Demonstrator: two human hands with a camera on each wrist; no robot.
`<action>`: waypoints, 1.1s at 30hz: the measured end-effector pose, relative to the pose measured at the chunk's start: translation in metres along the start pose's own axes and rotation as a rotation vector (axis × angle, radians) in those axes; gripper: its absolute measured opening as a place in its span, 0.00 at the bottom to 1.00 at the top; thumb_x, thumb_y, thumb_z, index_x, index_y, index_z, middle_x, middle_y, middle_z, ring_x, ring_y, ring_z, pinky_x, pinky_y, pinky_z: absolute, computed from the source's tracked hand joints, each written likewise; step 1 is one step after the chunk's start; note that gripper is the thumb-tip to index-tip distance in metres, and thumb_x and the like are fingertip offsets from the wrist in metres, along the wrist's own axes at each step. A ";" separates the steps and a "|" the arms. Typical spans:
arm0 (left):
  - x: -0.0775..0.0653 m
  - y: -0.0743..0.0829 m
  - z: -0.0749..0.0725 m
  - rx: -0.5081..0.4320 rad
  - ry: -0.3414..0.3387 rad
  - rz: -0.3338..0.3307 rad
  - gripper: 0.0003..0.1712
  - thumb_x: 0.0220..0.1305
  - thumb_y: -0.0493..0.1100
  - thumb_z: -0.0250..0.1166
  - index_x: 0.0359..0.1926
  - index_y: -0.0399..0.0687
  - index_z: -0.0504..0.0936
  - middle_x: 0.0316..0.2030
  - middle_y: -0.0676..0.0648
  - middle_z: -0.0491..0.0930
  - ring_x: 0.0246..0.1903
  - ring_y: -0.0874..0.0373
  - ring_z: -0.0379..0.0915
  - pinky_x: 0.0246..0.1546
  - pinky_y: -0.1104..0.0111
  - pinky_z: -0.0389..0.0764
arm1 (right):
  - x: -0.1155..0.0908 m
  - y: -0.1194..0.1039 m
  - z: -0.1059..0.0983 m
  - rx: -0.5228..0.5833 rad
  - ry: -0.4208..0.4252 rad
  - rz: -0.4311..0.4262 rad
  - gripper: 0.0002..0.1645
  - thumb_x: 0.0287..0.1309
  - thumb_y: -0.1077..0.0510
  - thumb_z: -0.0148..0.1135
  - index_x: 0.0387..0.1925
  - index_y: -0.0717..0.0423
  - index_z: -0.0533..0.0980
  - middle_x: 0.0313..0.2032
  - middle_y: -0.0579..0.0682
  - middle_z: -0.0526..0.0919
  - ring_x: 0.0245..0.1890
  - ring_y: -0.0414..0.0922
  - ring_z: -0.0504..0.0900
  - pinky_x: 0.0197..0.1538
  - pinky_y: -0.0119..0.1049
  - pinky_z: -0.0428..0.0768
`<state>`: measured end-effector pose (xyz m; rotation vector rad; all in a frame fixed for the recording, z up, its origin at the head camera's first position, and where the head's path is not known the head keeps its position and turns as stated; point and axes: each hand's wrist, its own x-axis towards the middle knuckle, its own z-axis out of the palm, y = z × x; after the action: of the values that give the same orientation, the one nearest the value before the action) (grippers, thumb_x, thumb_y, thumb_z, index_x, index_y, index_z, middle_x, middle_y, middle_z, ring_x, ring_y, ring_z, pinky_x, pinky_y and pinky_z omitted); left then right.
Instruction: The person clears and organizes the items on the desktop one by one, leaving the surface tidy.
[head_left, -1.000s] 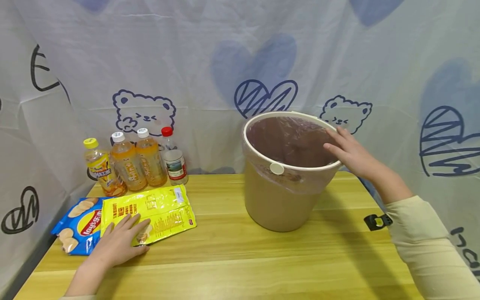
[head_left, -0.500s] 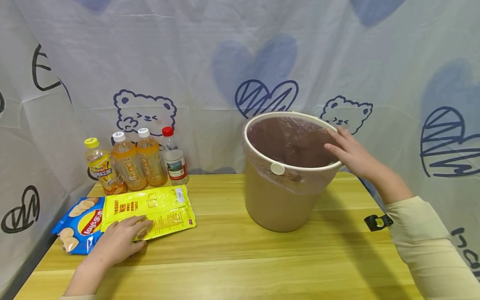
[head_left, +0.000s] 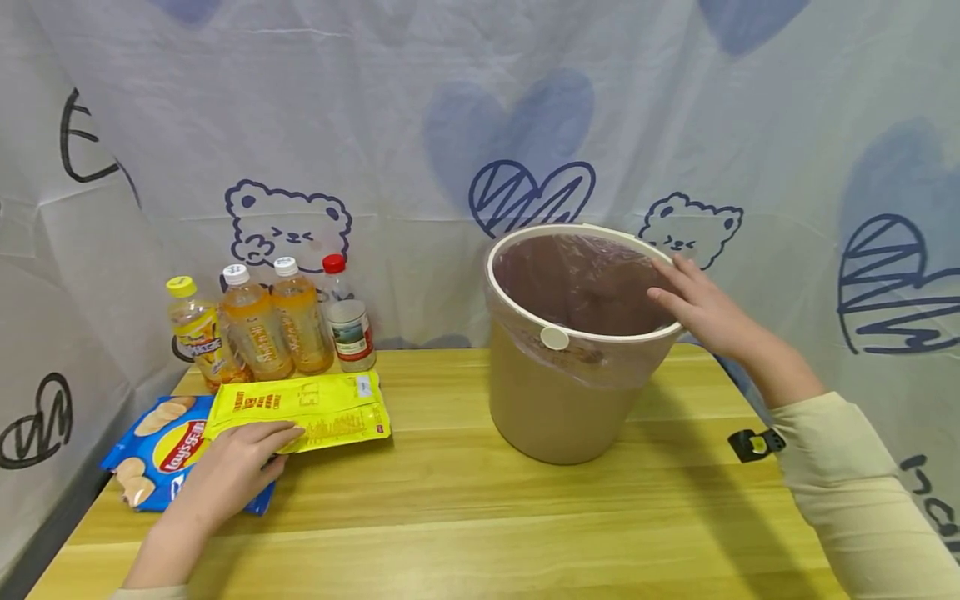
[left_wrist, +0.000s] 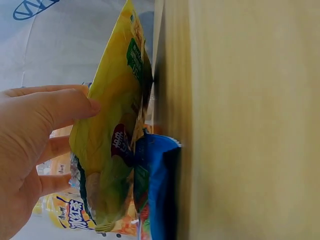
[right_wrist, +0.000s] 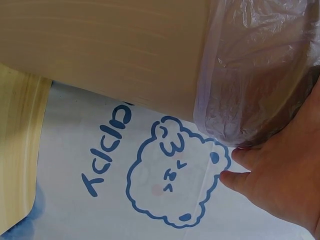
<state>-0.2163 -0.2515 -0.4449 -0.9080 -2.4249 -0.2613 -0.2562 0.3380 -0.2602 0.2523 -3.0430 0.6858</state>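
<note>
My left hand point(head_left: 232, 467) pinches the near edge of a yellow snack bag point(head_left: 330, 408), which is tipped up from the wood table. In the left wrist view the yellow bag point(left_wrist: 107, 130) stands on edge, one digit on its facing side and others passing behind it. Under that hand lies a blue Lay's chip bag point(head_left: 161, 450), partly covered. On the right side my right hand point(head_left: 708, 308) rests at the rim of a beige trash bin point(head_left: 562, 408), fingers extended. A clear liner point(right_wrist: 245, 75) folds over the rim; part of the right hand is hidden in the right wrist view.
Behind the bags stand a yellow-capped bottle point(head_left: 202, 342), two white-capped orange bottles point(head_left: 258, 333) and a red-capped clear bottle point(head_left: 350, 333). A printed curtain point(head_left: 405, 167) hangs behind the table point(head_left: 450, 533). A small black device point(head_left: 753, 444) shows beside the right sleeve.
My left hand's fingers have drawn in on the yellow bag, and its near edge has risen, uncovering more of the blue bag. The right hand and bin have stayed put.
</note>
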 end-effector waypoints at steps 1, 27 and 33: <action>0.001 0.000 -0.001 0.007 0.006 -0.004 0.28 0.38 0.33 0.77 0.46 0.43 0.86 0.42 0.43 0.86 0.38 0.47 0.84 0.38 0.53 0.82 | 0.000 0.000 0.000 -0.002 0.000 0.002 0.43 0.72 0.35 0.36 0.77 0.49 0.41 0.77 0.61 0.29 0.75 0.67 0.31 0.65 0.76 0.41; 0.035 0.002 -0.017 0.105 0.042 -0.131 0.24 0.50 0.30 0.71 0.51 0.45 0.84 0.46 0.42 0.86 0.43 0.43 0.82 0.44 0.48 0.78 | -0.002 0.000 0.002 0.023 0.000 -0.015 0.42 0.72 0.36 0.35 0.77 0.49 0.40 0.77 0.62 0.29 0.74 0.70 0.32 0.64 0.77 0.42; 0.044 -0.002 -0.019 0.132 0.069 -0.132 0.22 0.52 0.31 0.69 0.50 0.46 0.84 0.41 0.43 0.87 0.41 0.44 0.83 0.42 0.49 0.79 | -0.001 0.000 0.001 0.018 0.001 -0.015 0.41 0.73 0.36 0.35 0.77 0.49 0.40 0.76 0.62 0.29 0.74 0.70 0.32 0.64 0.77 0.42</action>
<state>-0.2378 -0.2356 -0.4046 -0.6723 -2.4096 -0.1739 -0.2553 0.3377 -0.2607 0.2748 -3.0316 0.7117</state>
